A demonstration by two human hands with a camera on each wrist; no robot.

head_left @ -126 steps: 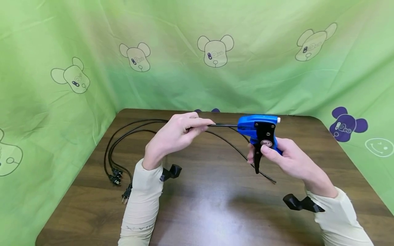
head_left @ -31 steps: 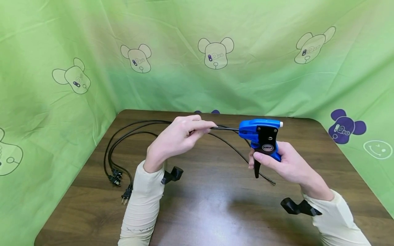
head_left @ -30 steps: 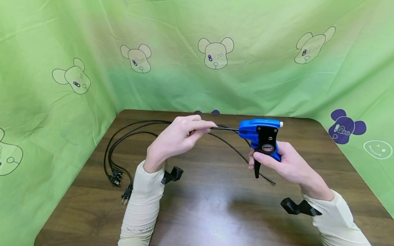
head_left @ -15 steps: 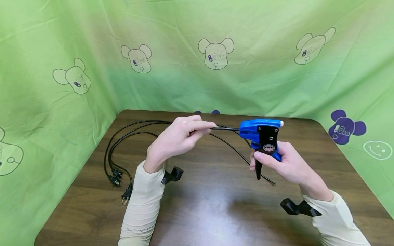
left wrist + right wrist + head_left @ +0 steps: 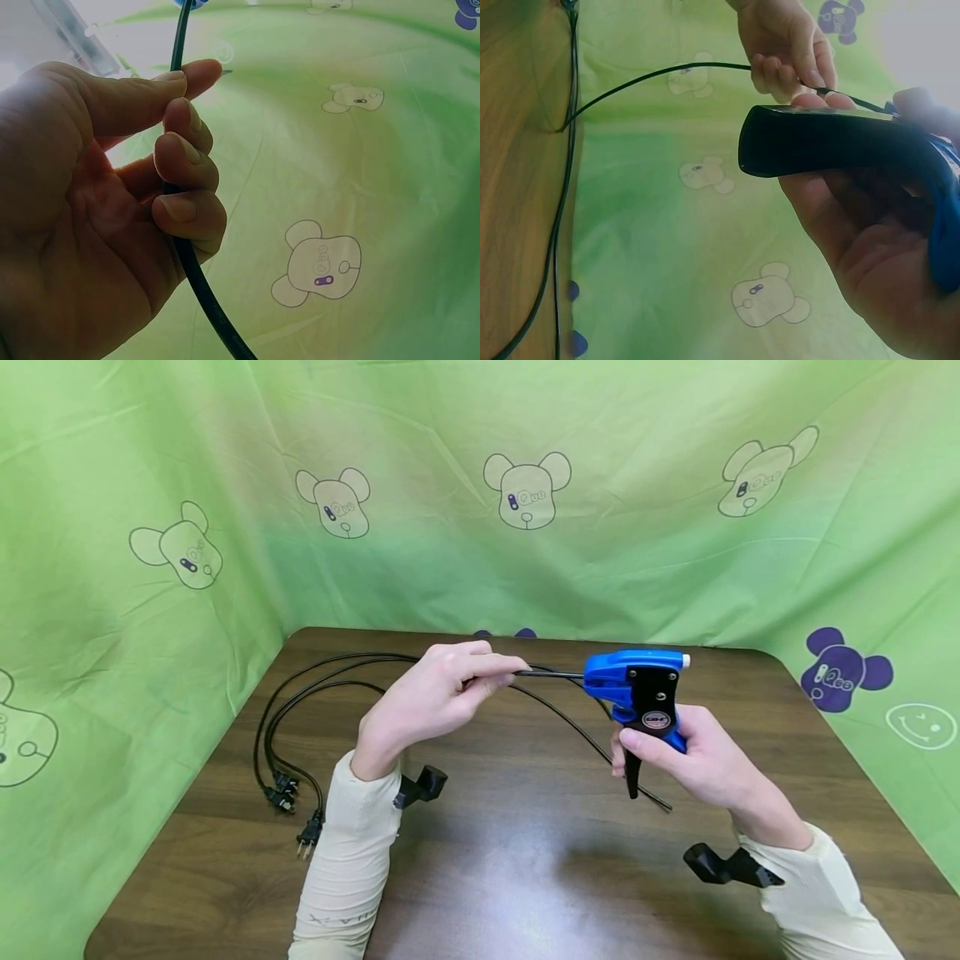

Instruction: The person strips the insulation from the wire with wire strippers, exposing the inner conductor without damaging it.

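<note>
My left hand point(image 5: 431, 697) pinches a black power cord point(image 5: 555, 675) above the table. In the left wrist view the cord point(image 5: 206, 296) runs up past the curled fingers point(image 5: 187, 214) to the thumb and forefinger. Its far end enters the nose of a blue and black wire stripper point(image 5: 630, 670), where the tip is hidden. My right hand point(image 5: 712, 764) grips this pistol-shaped tool, thumb on its near side and fingers round the front. The black lever point(image 5: 817, 142) shows large in the right wrist view, with the cord arching from the left hand behind it.
More black cords point(image 5: 300, 697) lie looped on the brown wooden table point(image 5: 487, 860), with several plugs point(image 5: 309, 835) at the left. A loose cord end point(image 5: 652, 797) lies below the stripper. Green printed cloth point(image 5: 420, 552) hangs behind and at both sides.
Compared with about four seconds ago, the stripper sits slightly lower. Over the last second its lever tip has shifted a little to the right; the left hand has stayed still.
</note>
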